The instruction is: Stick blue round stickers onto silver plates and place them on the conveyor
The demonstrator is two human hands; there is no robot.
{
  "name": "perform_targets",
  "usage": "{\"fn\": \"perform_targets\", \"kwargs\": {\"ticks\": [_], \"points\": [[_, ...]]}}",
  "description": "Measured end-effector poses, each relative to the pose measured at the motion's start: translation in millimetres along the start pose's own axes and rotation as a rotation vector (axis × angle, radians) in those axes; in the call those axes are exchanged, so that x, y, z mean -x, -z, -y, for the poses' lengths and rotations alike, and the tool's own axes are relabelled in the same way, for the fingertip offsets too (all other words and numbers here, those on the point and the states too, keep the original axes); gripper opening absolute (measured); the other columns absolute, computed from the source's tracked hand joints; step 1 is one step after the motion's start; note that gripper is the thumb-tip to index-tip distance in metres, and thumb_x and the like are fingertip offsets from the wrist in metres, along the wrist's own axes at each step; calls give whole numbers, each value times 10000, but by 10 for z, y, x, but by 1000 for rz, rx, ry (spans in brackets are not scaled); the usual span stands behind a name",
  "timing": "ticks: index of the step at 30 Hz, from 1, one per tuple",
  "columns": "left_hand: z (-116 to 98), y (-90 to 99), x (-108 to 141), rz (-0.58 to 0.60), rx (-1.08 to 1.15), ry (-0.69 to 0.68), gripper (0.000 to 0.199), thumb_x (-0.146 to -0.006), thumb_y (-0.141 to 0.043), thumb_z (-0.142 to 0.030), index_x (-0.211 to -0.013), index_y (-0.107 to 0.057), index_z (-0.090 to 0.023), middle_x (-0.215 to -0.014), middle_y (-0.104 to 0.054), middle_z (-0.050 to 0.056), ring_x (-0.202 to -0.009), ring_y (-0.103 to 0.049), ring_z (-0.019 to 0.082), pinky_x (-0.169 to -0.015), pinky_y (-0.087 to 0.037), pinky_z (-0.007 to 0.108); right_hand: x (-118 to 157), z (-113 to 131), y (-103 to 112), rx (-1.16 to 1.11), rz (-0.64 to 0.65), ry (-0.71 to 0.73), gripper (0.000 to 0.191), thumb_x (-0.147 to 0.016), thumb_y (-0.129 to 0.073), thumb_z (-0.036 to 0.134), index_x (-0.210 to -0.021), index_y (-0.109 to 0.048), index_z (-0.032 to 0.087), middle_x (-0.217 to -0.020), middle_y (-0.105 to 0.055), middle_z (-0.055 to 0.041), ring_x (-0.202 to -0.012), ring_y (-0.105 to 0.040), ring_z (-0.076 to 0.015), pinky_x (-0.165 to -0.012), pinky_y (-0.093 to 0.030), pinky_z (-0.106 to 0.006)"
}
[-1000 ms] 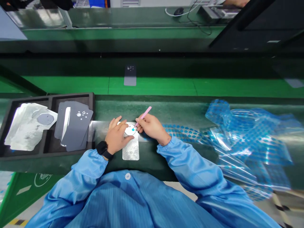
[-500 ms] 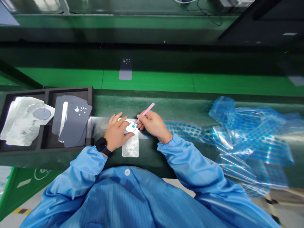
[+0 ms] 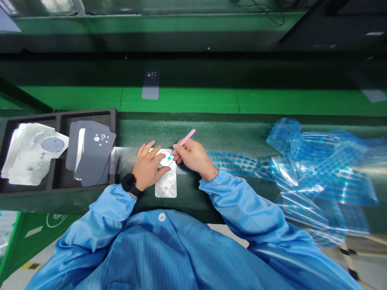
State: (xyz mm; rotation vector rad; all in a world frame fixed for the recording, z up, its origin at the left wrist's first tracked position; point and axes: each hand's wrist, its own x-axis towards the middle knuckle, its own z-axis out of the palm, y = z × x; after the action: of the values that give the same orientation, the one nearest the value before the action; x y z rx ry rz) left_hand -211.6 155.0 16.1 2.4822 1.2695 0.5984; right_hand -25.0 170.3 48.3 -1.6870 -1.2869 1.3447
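Pinching a slim pink stick (image 3: 188, 137) near its lower end, the right hand (image 3: 195, 157) holds it like a pen, fingertips closed round it. The stick's tip meets or nearly meets a small blue dot (image 3: 169, 158) on the white round patch (image 3: 165, 162) of a silver panel (image 3: 166, 186); whether they touch is too small to tell. The left hand (image 3: 147, 169) grips nothing: it lies over the panel's upper left, thumb and forefinger spread wide around the patch.

The panel lies flat on the green bench (image 3: 142, 129), in front of the person. It looks light, thin and fairly stiff, its shiny face likely slippery and easily marked, so the edges seem the best place to hold it. The dot looks soft and flimsy, better handled by its rim.

Further left, a black tray (image 3: 114, 121) holds silver sheets (image 3: 27, 157) in its left compartment and dark panels (image 3: 95, 161) in its right. To the right, a blue-dotted strip (image 3: 238, 163) runs toward crumpled plastic film (image 3: 320, 169).
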Motion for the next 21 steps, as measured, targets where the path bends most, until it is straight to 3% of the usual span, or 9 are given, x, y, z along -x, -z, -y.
{"fn": "perform_targets", "kwargs": {"ticks": [11, 21], "points": [[-63, 78, -16, 58, -71, -20, 204, -823, -652, -408, -971, -738, -296, -1248, -619, 99, -1314, -390, 390, -1000, -315, 620, -10, -72, -31, 50, -29, 34, 97, -855, -598, 260, -791, -567, 194, -631, -687, -15, -500, -658, -153, -499, -533, -252], [-106, 107, -34, 76, -93, 9, 183, -832, -632, -370, -963, -740, -303, -1265, -623, 105, -1291, -402, 408, -906, -308, 621, 56, -120, 11, 5, -10, 133, 213, -821, -615, 409, -761, -577, 208, -568, -665, -8, -519, -657, -169, -540, -533, -278]]}}
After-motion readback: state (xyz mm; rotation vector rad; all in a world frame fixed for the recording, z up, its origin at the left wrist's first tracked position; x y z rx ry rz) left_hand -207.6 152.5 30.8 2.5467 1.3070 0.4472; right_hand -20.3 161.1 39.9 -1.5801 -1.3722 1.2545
